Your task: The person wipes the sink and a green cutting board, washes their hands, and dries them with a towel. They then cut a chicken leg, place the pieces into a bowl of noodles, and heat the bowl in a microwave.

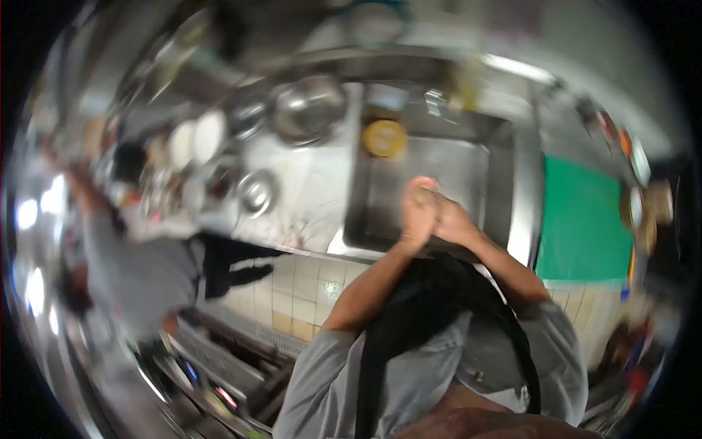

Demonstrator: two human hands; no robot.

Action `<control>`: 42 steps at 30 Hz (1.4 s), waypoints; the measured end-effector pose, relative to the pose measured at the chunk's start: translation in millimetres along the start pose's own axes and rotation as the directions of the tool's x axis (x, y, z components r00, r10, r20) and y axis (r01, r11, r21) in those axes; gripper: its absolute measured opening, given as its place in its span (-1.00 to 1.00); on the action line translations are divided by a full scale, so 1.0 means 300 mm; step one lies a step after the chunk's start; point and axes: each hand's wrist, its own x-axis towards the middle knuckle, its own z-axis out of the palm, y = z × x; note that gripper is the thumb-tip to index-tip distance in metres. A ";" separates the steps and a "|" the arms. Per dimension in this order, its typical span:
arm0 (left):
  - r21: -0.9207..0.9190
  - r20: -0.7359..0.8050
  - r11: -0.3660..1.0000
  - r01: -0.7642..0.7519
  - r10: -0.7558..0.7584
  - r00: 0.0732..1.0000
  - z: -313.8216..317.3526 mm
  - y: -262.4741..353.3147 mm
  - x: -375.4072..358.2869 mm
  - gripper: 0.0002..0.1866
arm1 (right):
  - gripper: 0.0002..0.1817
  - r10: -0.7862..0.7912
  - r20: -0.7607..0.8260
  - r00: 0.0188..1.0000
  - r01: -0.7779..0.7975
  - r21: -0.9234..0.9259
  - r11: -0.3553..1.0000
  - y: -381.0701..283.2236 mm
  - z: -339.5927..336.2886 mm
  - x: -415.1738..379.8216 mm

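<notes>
My two hands meet over the stainless steel sink (354, 168), pressed together above its basin. The left hand (417, 218) is closed, its fingers curled at the top around a small pale spot. Against it lies my right hand (455, 222), with its fingers folded in toward the left one. What sits between them is blurred, and I cannot tell what it is. A yellow round container (385, 138) stands in the far left corner of the basin, beyond my hands. The faucet (433, 102) is at the sink's back edge.
A green cutting board (585, 219) lies right of the sink. On the left counter are a large metal bowl (310, 110), a smaller metal bowl (257, 194) and white plates (209, 137). Another person (142, 271) in a grey shirt and dark apron stands at the left.
</notes>
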 end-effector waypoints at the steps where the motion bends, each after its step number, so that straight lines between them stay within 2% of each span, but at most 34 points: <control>1: -0.006 0.015 1.000 0.001 -0.001 1.000 -0.002 0.015 0.012 -0.84 | -0.56 0.132 0.065 0.989 -0.133 0.024 0.991 0.006 0.004 -0.005; 2: -0.056 0.081 0.995 0.077 -0.072 0.994 -0.004 0.026 0.010 -0.79 | -0.56 0.092 -0.028 0.995 -0.091 0.041 0.995 0.002 0.009 -0.015; 3: -0.095 0.126 0.984 0.152 -0.140 0.982 -0.006 0.028 0.014 -0.72 | -0.56 0.138 -0.069 0.988 -0.135 0.039 0.990 -0.006 0.011 -0.029; 5: -0.005 0.245 0.992 0.123 -0.118 0.962 -0.037 0.033 -0.013 -0.48 | -0.51 0.271 0.024 0.962 -0.272 0.151 0.951 -0.016 -0.006 -0.044; 6: -0.036 0.334 0.977 0.211 -0.188 0.924 -0.068 0.026 -0.031 -0.30 | -0.40 0.301 0.134 0.944 -0.312 0.069 0.948 0.032 -0.004 -0.058; 7: -0.035 0.352 0.976 0.214 -0.188 0.917 -0.086 -0.002 -0.052 -0.30 | -0.40 0.314 0.121 0.942 -0.324 0.070 0.944 0.024 -0.042 -0.075; 9: 0.007 0.301 0.997 0.078 -0.076 0.951 -0.139 -0.089 -0.086 -0.29 | -0.33 0.512 0.287 0.810 -0.496 -0.130 0.858 0.010 -0.125 -0.105; 10: 0.009 0.305 0.997 0.072 -0.072 0.950 -0.184 -0.120 -0.104 -0.29 | -0.22 0.552 0.277 0.786 -0.525 -0.172 0.834 0.056 -0.142 -0.132; 12: 0.099 0.365 0.926 0.364 -0.374 0.853 -0.279 -0.160 -0.142 -0.33 | -0.19 0.569 0.318 0.758 -0.548 -0.163 0.821 0.141 -0.226 -0.170; 13: 0.096 0.362 0.930 0.354 -0.364 0.858 -0.312 -0.158 -0.158 -0.33 | -0.18 0.599 0.251 0.761 -0.552 -0.236 0.800 0.201 -0.263 -0.191; 14: 0.059 0.314 0.888 0.456 -0.450 0.836 -0.337 -0.155 -0.173 -0.36 | -0.18 0.622 0.183 0.761 -0.557 -0.309 0.771 0.270 -0.306 -0.205; 15: 0.014 0.270 0.833 0.552 -0.535 0.800 -0.359 -0.150 -0.186 -0.38 | -0.20 0.662 0.183 0.727 -0.598 -0.304 0.742 0.340 -0.369 -0.203; 17: -0.032 0.235 0.818 0.574 -0.552 0.800 -0.399 -0.119 -0.200 -0.41 | -0.10 0.622 -0.054 0.781 -0.619 -0.199 0.760 0.401 -0.515 -0.193; 18: -0.074 0.199 0.798 0.599 -0.576 0.793 -0.416 -0.106 -0.205 -0.43 | -0.06 0.587 -0.168 0.792 -0.601 -0.051 0.797 0.425 -0.580 -0.184; 20: -0.102 0.164 0.811 0.577 -0.558 0.814 -0.440 -0.097 -0.211 -0.44 | 0.04 0.556 -0.367 0.746 -0.412 0.401 0.818 0.396 -0.706 -0.149; 21: -0.121 0.128 0.818 0.562 -0.549 0.826 -0.453 -0.090 -0.213 -0.45 | 0.04 0.544 -0.369 0.753 -0.403 0.394 0.826 0.357 -0.744 -0.127; 23: -0.119 0.101 0.839 0.531 -0.521 0.847 -0.478 -0.078 -0.216 -0.43 | 0.00 0.516 -0.540 0.665 -0.321 0.416 0.851 0.290 -0.800 -0.085; 24: -0.149 0.067 0.849 0.507 -0.503 0.862 -0.498 -0.093 -0.227 -0.43 | 0.00 0.500 -0.547 0.672 -0.308 0.408 0.859 0.304 -0.799 -0.073; 26: -0.218 -0.042 0.853 0.475 -0.494 0.868 -0.508 -0.084 -0.239 -0.47 | -0.06 0.406 -0.530 0.745 -0.278 0.306 0.911 0.359 -0.793 -0.046; 27: -0.226 -0.041 0.860 0.457 -0.477 0.878 -0.514 -0.077 -0.249 -0.47 | -0.06 0.387 -0.541 0.747 -0.263 0.294 0.919 0.364 -0.811 -0.015; 29: -0.179 -0.100 0.878 0.444 -0.465 0.879 -0.535 -0.069 -0.268 -0.60 | -0.05 0.208 -0.558 0.803 -0.223 0.041 0.974 0.358 -0.831 0.055; 30: -0.182 -0.101 0.885 0.429 -0.451 0.887 -0.541 -0.060 -0.270 -0.60 | -0.05 0.192 -0.565 0.802 -0.210 0.035 0.977 0.362 -0.859 0.103; 32: -0.259 -0.099 0.834 0.487 -0.525 0.845 -0.548 -0.035 -0.272 -0.70 | -0.06 0.232 -0.641 0.732 -0.172 0.155 0.973 0.376 -0.939 0.219; 33: -0.259 -0.099 0.839 0.479 -0.516 0.851 -0.541 -0.015 -0.263 -0.70 | -0.06 0.224 -0.646 0.730 -0.164 0.153 0.975 0.327 -0.972 0.272; 35: -0.232 -0.083 0.871 0.433 -0.461 0.884 -0.510 0.033 -0.249 -0.72 | -0.09 0.280 -0.695 0.662 -0.112 0.278 0.954 0.173 -1.039 0.382; 36: -0.250 -0.078 0.867 0.432 -0.462 0.883 -0.488 0.064 -0.233 -0.71 | -0.09 0.270 -0.697 0.665 -0.101 0.274 0.956 0.171 -1.055 0.440; 38: -0.250 -0.048 0.892 0.377 -0.401 0.915 -0.439 0.109 -0.188 -0.71 | -0.14 0.102 -0.822 0.560 0.068 0.169 0.983 0.165 -1.094 0.556; 39: -0.245 -0.013 0.908 0.339 -0.353 0.936 -0.414 0.130 -0.164 -0.71 | -0.14 0.085 -0.824 0.560 0.087 0.161 0.983 0.138 -1.109 0.585; 41: -0.260 0.005 0.921 0.290 -0.300 0.954 -0.356 0.202 -0.100 -0.72 | -0.15 0.172 -0.732 0.659 -0.001 0.228 0.974 0.087 -1.136 0.618; 42: -0.098 0.031 0.970 0.220 -0.218 0.975 -0.325 0.271 -0.066 -0.74 | -0.33 0.220 -0.723 0.655 -0.061 0.239 0.969 0.090 -1.140 0.630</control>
